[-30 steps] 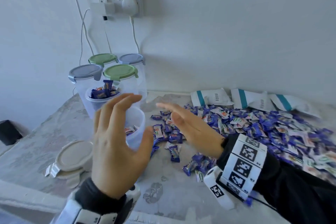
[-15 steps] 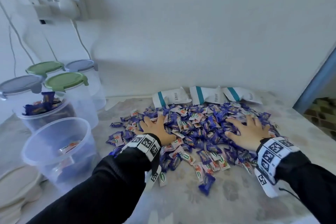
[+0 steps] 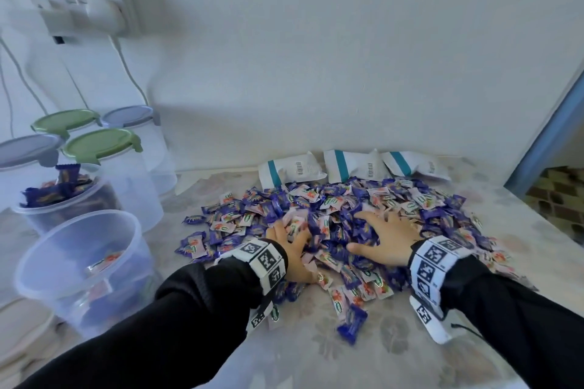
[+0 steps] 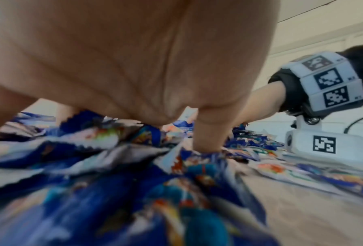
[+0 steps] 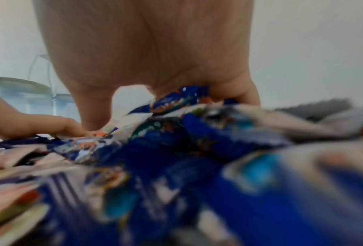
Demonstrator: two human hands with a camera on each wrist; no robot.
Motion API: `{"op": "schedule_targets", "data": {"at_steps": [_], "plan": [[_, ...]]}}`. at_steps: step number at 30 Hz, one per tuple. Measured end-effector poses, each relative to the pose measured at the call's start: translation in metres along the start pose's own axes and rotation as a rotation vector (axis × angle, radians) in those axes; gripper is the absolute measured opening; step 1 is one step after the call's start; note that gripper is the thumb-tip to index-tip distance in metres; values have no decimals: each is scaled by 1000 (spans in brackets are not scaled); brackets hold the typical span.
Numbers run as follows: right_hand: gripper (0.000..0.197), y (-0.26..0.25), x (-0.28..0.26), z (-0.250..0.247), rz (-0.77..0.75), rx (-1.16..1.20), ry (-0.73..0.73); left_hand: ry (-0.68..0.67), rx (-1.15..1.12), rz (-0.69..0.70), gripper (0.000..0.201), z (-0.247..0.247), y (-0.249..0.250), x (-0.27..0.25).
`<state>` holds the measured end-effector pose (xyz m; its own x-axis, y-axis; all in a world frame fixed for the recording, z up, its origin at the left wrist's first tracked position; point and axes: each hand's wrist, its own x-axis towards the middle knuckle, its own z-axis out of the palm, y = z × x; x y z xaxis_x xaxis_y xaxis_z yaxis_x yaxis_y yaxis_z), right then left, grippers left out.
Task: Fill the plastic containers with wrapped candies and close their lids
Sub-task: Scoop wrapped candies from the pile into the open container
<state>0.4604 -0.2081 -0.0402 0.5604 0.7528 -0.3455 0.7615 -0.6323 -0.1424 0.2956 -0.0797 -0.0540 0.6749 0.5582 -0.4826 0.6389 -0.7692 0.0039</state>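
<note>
Pale patterned tabletop (image 3: 395, 354) against white wall. Wide heap of blue-and-pink wrapped candies (image 3: 341, 208) at centre, spread flat within reach of both arms. Clear round plastic container, lid off (image 3: 79, 265), just left of heap, few candies inside; likely kept near for short carry. Second open tub behind it heaped with candies (image 3: 60, 196); lidded tubs further back. Left hand (image 3: 289, 248) and right hand (image 3: 387, 238) both spread flat on heap, fingers sunk among wrappers, nothing lifted; probably raking handful together.
</note>
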Motion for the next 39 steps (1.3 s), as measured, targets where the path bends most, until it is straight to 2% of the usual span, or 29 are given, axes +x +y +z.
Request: {"op": "schedule_targets", "data": {"at_steps": [3,9,13,18,24,28,30,34,36,39], "plan": [[86,-13,-2,8,-84,-5,-27,73,19,22,71,8,3,-2],[65,-22,-2,7,-171,-2,-25,196,-103,-6,52,1,3,-3],[51,-22,0,0,-244,33,93,288,-345,-6,39,-8,-7,-9],[36,-34,-2,-9,-296,207,251,469,-555,18,25,-17,-26,-21],[31,-66,4,-23,-366,394,382,780,-717,143,11,-44,-48,-77],[35,-95,4,-28,-468,488,432,1106,-603,254,1,-56,-70,-133],[34,-112,3,-29,-514,518,449,1193,-544,228,6,-56,-84,-156],[24,-142,0,-26,-634,529,436,1200,-587,114,20,-46,-121,-184],[19,-155,-2,-23,-676,534,418,1189,-596,85,18,-39,-137,-191],[22,-172,-4,-20,-704,551,373,1156,-508,6,11,-28,-154,-192]]}}
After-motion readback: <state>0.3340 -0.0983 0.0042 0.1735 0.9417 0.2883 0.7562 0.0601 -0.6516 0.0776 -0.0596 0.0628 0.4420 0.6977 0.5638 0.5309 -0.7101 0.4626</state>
